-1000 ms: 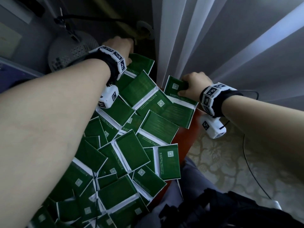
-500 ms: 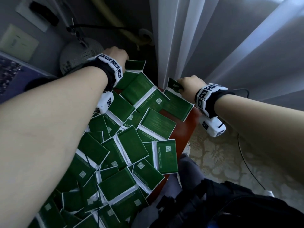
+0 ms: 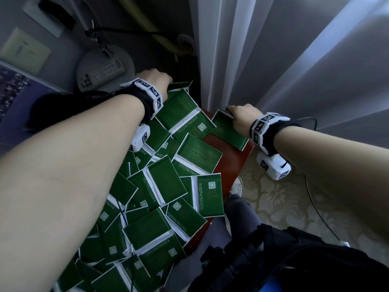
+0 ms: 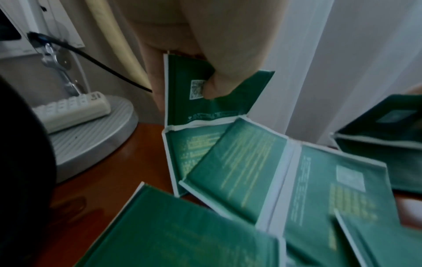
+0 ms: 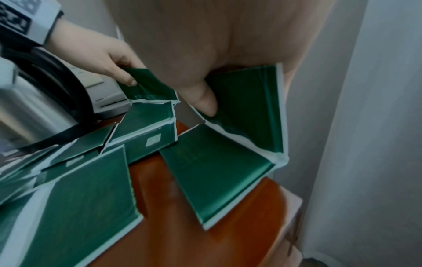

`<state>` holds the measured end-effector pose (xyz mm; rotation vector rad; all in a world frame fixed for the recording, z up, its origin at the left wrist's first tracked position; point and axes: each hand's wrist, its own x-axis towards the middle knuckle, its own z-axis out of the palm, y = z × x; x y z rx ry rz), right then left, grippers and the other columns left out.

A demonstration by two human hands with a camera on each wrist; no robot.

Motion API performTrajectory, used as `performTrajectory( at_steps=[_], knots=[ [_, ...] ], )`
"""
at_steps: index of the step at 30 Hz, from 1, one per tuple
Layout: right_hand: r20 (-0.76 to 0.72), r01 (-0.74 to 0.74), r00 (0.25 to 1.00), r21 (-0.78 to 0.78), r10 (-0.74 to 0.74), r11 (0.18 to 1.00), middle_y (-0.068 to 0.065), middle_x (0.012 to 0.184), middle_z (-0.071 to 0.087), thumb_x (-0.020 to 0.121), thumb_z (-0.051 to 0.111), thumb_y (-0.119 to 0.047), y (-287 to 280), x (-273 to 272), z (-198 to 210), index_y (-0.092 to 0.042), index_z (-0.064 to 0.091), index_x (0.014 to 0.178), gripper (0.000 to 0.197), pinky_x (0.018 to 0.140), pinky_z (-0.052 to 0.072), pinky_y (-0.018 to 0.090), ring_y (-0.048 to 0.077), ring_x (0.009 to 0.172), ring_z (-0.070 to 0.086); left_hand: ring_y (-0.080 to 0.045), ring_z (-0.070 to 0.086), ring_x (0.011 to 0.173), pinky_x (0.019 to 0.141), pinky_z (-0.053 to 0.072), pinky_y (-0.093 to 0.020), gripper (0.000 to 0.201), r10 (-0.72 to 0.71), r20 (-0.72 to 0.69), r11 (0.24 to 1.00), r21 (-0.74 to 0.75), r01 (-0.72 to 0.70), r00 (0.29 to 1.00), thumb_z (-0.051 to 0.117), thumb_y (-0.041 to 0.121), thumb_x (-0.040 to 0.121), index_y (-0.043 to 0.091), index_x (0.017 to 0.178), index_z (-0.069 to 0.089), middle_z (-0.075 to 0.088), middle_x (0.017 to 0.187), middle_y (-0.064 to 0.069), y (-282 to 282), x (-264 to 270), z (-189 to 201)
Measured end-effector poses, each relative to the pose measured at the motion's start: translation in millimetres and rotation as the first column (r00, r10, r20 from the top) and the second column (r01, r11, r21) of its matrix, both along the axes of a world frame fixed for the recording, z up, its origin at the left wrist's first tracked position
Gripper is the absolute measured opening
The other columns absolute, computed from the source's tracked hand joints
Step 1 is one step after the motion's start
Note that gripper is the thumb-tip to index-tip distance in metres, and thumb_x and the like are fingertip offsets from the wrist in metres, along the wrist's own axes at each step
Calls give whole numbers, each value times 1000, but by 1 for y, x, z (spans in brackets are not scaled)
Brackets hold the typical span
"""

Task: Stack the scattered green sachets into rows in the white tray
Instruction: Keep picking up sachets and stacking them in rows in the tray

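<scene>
The left hand (image 3: 156, 77) had its thumb curled onto the face of a flat green foil sachet with a white sealed edge (image 4: 212, 97), the fingers (image 4: 157, 84) behind it, pinching it so that it stood nearly upright. Its lower edge was joined to a second sachet lying flat just below the thumb. The right hand (image 3: 242, 116) likewise pinched another green sachet (image 5: 248, 108), thumb on the near face and fingers (image 5: 286, 75) wrapped behind its far edge; that piece too stood raised, hinged along a white seam to a flat sachet under the palm.

Between the two hands lay more green sachets, overlapping one another. Nearer the wrists spread the scattered heap of green sachets (image 3: 168, 182), covering most of the reddish-brown wooden table (image 3: 233, 165), whose bare surface showed just under the right hand. Beyond the left fingers stood a round grey ribbed base (image 4: 95, 137) carrying a white power strip (image 4: 70, 110). Beyond the right fingers hung a pale sheer curtain (image 3: 273, 49).
</scene>
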<state>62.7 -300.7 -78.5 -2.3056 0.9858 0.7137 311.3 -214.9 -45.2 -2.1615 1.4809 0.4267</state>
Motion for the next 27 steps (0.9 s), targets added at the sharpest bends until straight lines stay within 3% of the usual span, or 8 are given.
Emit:
performTrajectory(
  at_steps=[3, 6, 9, 12, 17, 21, 24, 27],
  knots=[
    [37, -26, 999, -3, 26, 1000, 19, 126, 57, 92, 39, -6, 10, -6, -8, -19, 35, 149, 58, 84, 55, 42, 40, 106, 60, -35, 61, 83, 59, 43, -34, 49, -3, 6, 1000, 24, 3, 1000, 58, 3, 87, 18, 133, 54, 63, 106, -19, 12, -5, -11],
    [46, -49, 998, -26, 50, 998, 13, 149, 42, 94, 47, -25, 19, -10, -23, -15, 21, 155, 67, 101, 47, 44, 37, 128, 47, -38, 63, 88, 58, 44, -35, 59, -34, 24, 999, 36, 33, 999, 59, 0, 84, 17, 139, 45, 63, 106, -19, 23, -4, -20],
    [-1, -94, 996, -36, 94, 995, 11, 162, 18, 88, 59, -42, 29, -14, -32, -14, 6, 158, 92, 108, 40, 49, 36, 140, 33, -40, 63, 96, 60, 43, -37, 66, -63, 37, 998, 22, 62, 997, 57, 1, 86, 18, 146, 35, 60, 119, -16, 33, 0, -31],
    [-24, -114, 993, -35, 114, 993, 13, 164, 8, 81, 67, -40, 38, -16, -37, -12, -3, 157, 107, 108, 38, 55, 35, 143, 28, -43, 60, 105, 69, 46, -43, 73, -67, 53, 997, 34, 65, 996, 53, 5, 90, 19, 153, 21, 46, 140, -18, 40, 3, -41],
    [-4, -25, 1000, -38, 25, 999, 13, 160, 22, 87, 60, -26, 42, -10, -37, -10, 4, 157, 91, 106, 41, 53, 36, 138, 35, -42, 41, 133, 87, 47, -48, 71, -30, 99, 999, 47, 26, 995, 45, 8, 95, 20, 156, 10, 17, 159, -20, 46, 5, -57],
    [45, 45, 998, -22, -44, 999, 11, 155, 33, 92, 45, -16, 40, -7, -35, -12, 13, 157, 72, 103, 43, 48, 36, 132, 43, -38, 17, 147, 111, 33, -53, 78, 20, 93, 998, 64, -26, 995, 45, 6, 93, 17, 157, 1, 5, 161, -23, 52, 6, -65],
    [59, 75, 996, -24, -73, 997, 9, 156, 33, 95, 37, -12, 39, -4, -30, -17, 15, 157, 66, 103, 42, 44, 36, 133, 43, -36, 11, 149, 115, 27, -54, 92, 85, 52, 994, 57, -88, 995, 57, 9, 86, 16, 157, -2, 0, 162, -22, 59, 4, -67],
    [134, 88, 988, -73, -78, 993, 8, 157, 33, 94, 36, -9, 38, 3, -23, -18, 16, 157, 67, 103, 43, 45, 37, 132, 43, -35, 14, 148, 110, 32, -53, 89, 131, -1, 991, 12, -131, 991, 56, 11, 86, 15, 157, 2, 1, 162, -20, 66, 3, -69]
  ],
)
